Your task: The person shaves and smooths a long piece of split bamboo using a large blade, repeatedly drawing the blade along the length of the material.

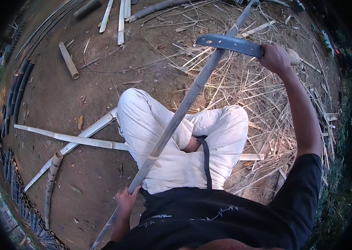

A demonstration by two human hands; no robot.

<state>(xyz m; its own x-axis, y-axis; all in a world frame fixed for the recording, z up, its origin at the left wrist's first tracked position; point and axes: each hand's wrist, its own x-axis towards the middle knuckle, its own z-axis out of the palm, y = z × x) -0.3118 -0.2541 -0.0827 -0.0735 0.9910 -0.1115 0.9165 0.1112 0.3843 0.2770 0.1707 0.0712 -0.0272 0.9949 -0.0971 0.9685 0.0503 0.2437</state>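
A long grey-brown bamboo pole (190, 95) slants across my lap, from the lower left up to the far right. My left hand (127, 200) is wrapped round its lower part beside my hip. In my right hand (275, 58), held out at the far right, is a machete (231, 44) with a broad dark blade. The blade lies across the upper part of the pole and seems to touch it. Part of the machete's pale handle shows behind my fist. I sit cross-legged on the ground, the pole passing over my thigh.
Thin bamboo shavings (247, 89) cover the ground at right. Split bamboo strips (69, 138) cross at my left, near a short bamboo piece (52, 183). Another bamboo piece (68, 60) lies farther off. Dark bamboo poles (19, 89) and stacked bamboo (22, 200) line the left side.
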